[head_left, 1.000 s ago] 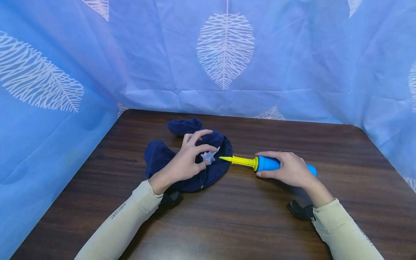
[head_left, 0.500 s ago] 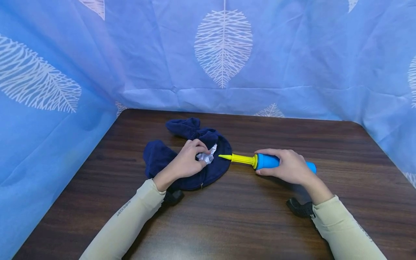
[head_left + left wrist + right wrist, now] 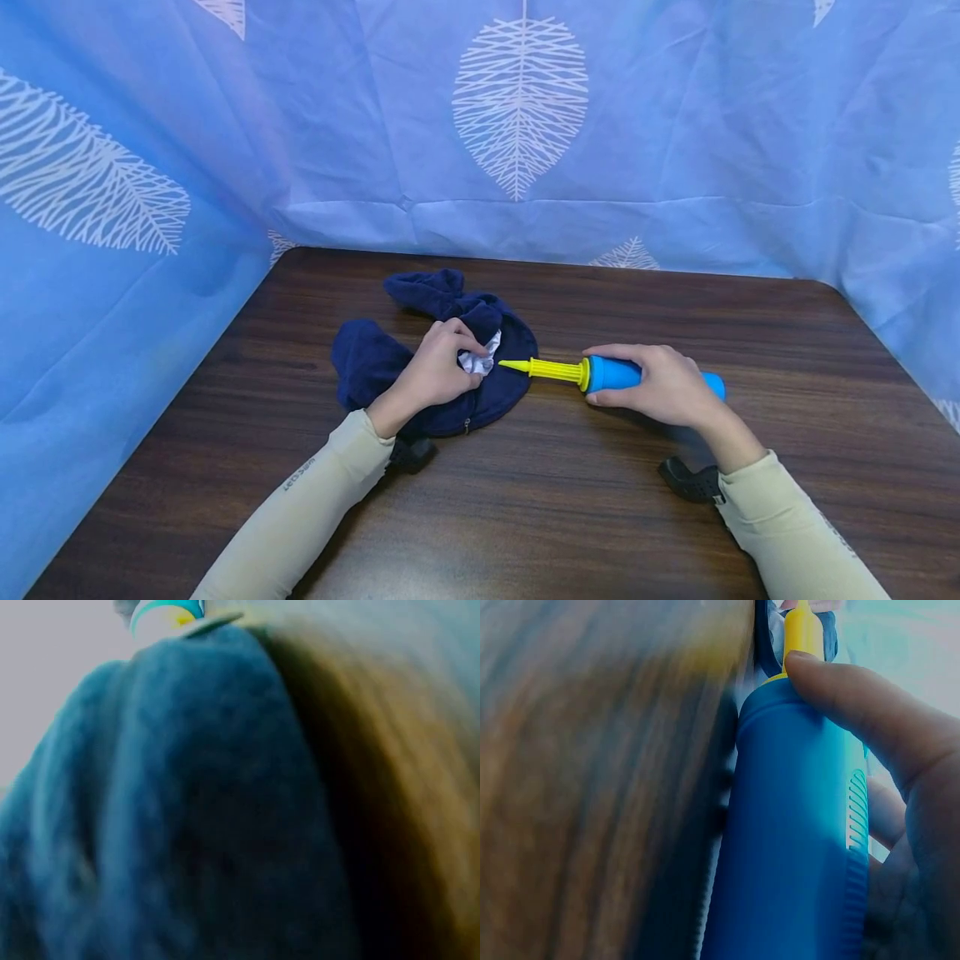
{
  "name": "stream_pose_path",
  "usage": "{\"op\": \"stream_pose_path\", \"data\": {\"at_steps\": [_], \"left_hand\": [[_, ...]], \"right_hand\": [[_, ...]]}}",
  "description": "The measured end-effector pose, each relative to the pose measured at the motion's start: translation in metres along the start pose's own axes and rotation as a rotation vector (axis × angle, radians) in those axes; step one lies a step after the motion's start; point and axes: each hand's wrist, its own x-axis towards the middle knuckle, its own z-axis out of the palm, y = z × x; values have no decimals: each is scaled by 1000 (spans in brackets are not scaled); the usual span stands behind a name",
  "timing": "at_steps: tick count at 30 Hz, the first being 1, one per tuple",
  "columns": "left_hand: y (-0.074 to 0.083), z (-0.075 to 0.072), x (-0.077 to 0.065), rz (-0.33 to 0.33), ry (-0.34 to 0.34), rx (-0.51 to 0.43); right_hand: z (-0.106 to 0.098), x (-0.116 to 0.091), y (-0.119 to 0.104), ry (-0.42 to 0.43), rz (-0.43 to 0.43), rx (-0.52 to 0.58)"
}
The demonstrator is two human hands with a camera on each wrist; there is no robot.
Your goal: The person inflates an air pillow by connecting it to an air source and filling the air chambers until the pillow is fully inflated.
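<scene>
A limp navy fabric neck pillow (image 3: pixel 517 325) lies at the left middle of the table, with crumpled clear plastic (image 3: pixel 491 343) showing through an opening in its cover. My left hand (image 3: pixel 431 371) pinches that plastic between thumb and fingers, hiding part of it. To the right, my right hand (image 3: pixel 667 387) grips the blue barrel of a hand air pump (image 3: pixel 615 374). Its yellow nozzle (image 3: pixel 555 371) points left, the tip overlapping the pillow near the plastic. In the right wrist view, my thumb (image 3: pixel 855 701) lies along the pump's front end. Blurred navy cloth (image 3: pixel 217 802) fills much of the left wrist view.
The dark wood table (image 3: pixel 540 517) is enclosed by a blue leaf-print curtain (image 3: pixel 637 125) at the back and left. A small zipper pull (image 3: pixel 467 425) hangs at the pillow's near edge.
My left fingers have come down from a spread pose and now pinch the clear plastic, with the navy cloth bunched behind. My right hand and the pump have shifted very slightly left.
</scene>
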Motion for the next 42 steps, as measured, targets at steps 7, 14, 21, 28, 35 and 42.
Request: {"op": "stream_pose_path", "data": {"at_steps": [7,14,21,28,35,42], "left_hand": [[4,2,0,-30,47,-4],[6,1,-1,-31,69,-7],[7,0,-2,-6,79,16],[10,1,-3,-6,97,29],[12,3,-4,-12,96,48],[13,3,-4,1,100,70]], "right_hand": [[2,0,-4,-5,-8,8],[4,0,-7,6,-12,14],[5,1,-6,13,-21,12],[4,0,-6,10,-21,15],[4,0,-6,2,-11,24],[2,1,-8,1,8,29]]}}
